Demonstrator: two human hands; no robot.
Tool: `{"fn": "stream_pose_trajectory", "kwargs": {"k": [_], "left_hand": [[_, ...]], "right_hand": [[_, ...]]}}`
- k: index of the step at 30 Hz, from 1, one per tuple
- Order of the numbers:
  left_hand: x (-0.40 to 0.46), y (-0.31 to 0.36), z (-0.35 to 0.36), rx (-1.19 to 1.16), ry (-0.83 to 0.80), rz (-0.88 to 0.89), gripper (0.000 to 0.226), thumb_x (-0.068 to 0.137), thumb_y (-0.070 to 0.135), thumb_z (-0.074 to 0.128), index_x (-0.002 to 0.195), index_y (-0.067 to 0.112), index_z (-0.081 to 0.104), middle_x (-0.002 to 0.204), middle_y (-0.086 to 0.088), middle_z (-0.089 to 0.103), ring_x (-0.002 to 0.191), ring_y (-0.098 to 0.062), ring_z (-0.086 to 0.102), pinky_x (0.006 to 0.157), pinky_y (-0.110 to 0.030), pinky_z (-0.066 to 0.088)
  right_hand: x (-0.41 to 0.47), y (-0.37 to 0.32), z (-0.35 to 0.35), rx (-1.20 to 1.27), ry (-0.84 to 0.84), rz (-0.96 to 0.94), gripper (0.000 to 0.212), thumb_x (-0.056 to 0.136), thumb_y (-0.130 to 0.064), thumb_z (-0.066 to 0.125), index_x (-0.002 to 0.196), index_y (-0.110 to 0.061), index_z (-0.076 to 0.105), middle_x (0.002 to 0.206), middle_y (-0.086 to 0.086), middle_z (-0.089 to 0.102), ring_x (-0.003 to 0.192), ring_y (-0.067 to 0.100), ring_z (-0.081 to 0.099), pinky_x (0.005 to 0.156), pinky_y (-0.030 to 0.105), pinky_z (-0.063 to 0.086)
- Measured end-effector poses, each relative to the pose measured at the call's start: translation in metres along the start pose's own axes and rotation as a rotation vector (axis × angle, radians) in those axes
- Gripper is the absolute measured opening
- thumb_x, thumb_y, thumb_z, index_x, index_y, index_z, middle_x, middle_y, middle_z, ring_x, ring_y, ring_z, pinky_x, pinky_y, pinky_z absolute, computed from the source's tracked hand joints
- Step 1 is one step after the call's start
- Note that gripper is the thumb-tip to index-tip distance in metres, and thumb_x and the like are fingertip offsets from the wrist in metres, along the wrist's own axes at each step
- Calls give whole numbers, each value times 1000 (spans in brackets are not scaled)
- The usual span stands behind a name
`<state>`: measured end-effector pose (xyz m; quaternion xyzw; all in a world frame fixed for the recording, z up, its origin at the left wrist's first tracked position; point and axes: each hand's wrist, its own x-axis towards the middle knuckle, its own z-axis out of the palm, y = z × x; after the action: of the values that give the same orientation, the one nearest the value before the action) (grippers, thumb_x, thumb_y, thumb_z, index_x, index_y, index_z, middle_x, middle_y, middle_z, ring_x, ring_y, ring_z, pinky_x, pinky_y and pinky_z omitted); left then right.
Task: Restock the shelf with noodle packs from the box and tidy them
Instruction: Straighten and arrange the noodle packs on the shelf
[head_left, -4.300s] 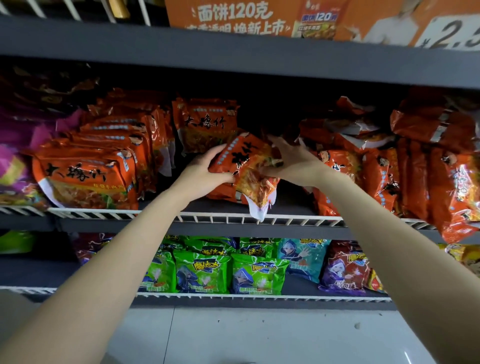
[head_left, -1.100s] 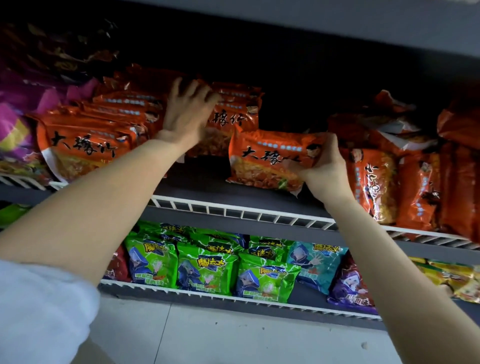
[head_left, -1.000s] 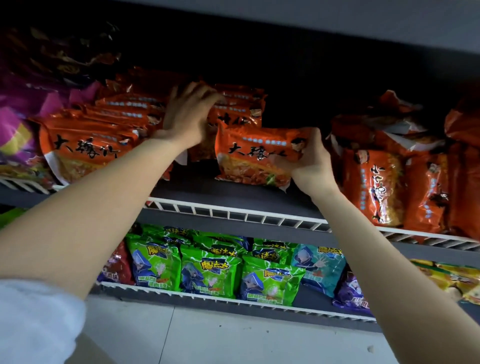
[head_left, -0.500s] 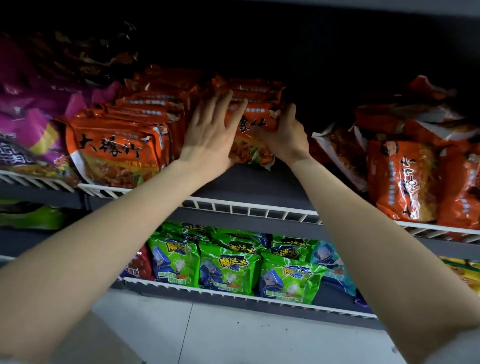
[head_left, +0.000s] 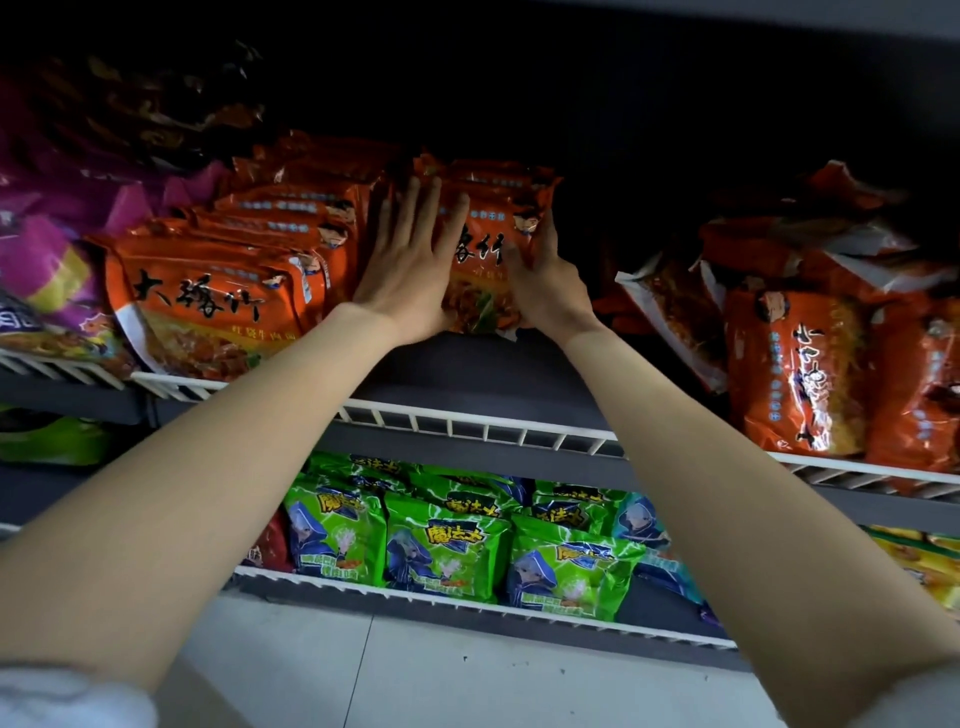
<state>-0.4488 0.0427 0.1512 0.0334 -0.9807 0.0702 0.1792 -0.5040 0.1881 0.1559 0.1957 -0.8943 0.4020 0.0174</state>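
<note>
An orange noodle pack stands upright at the front of the middle row, deep on the grey shelf. My left hand presses flat on its left face with straight fingers. My right hand grips its right edge, thumb on the front and fingers round the side. More orange packs stand behind it, mostly hidden. A fuller row of the same orange packs runs to the shelf front on the left. No box is in view.
Leaning and toppled orange packs crowd the right of the shelf. Purple packs sit at far left. A white wire rail edges the shelf front. Green packs fill the shelf below.
My right hand carried the orange pack left and back against the middle row. My left hand came off the packs behind and now lies flat on its front.
</note>
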Motion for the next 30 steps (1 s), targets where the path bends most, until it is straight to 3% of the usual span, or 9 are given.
{"fn": "stream_pose_trajectory", "kwargs": {"k": [2,6,12,16,22,30], "left_hand": [[1,4,-3,-33,-16,-9,115,78,42,71,148,12,-15,155,-20,-18,142,-35,-19,114,-48,-11],[-5,5,-6,-107,25,-16,109,80,47,66,149,13,-11,155,-19,-17,142,-32,-19,114,-47,-12],[-19,8,-8,-126,164,-34,104,80,38,69,151,14,-3,157,-17,-11,144,-31,-12,113,-45,-10],[-29,16,-4,-127,220,-110,98,81,38,69,151,12,5,157,-16,1,145,-34,-1,116,-43,4],[-12,27,3,-149,104,-116,99,83,42,67,151,15,1,159,-10,-4,145,-29,-6,116,-43,15],[-7,17,11,-102,126,-145,95,87,40,64,151,15,-2,158,-12,-5,145,-30,-7,116,-42,5]], "right_hand": [[1,4,-1,-25,-1,-10,68,99,-50,29,151,-29,-10,125,14,59,103,33,62,88,42,50],[-1,11,1,-23,18,-27,73,98,-53,30,151,-26,-12,141,15,46,117,34,55,90,40,46],[0,14,4,227,38,-83,77,98,-46,41,151,-26,-11,155,10,26,129,29,46,100,39,43],[0,17,4,373,4,-80,73,98,-42,44,151,-30,-5,150,6,37,131,23,44,101,30,39],[6,23,0,329,52,-45,64,100,-41,38,152,-28,2,145,7,45,128,26,48,102,38,44],[19,13,7,295,6,-40,62,103,-39,31,152,-29,-6,147,8,42,125,25,50,86,21,39]]}}
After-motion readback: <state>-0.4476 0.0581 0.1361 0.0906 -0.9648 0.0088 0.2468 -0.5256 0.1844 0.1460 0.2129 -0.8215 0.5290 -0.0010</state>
